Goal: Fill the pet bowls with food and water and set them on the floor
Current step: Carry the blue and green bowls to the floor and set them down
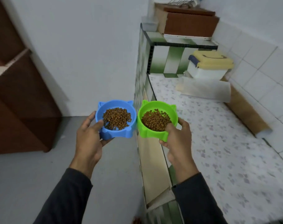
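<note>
The 2 dark sleeves [69, 196] reach forward. The left hand [89, 136] has a curled grip on the blue bowl [116, 118], thumb over its near rim; the right hand [174, 135] holds the green bowl [155, 120] likewise. Both bowls hold kibble [117, 118] and hang beside the tabletop [218, 143], above the grey floor [40, 175]. Keep them level while lowering; a tilt likely spills.

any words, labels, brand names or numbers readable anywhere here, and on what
None can be read.
Blue bowl and green bowl: plain plastic, no print showing.
Yellow-lidded tub: a dark curved mark on the lid, no letters.
Brown box on the ledge: too blurred to tell.
</note>
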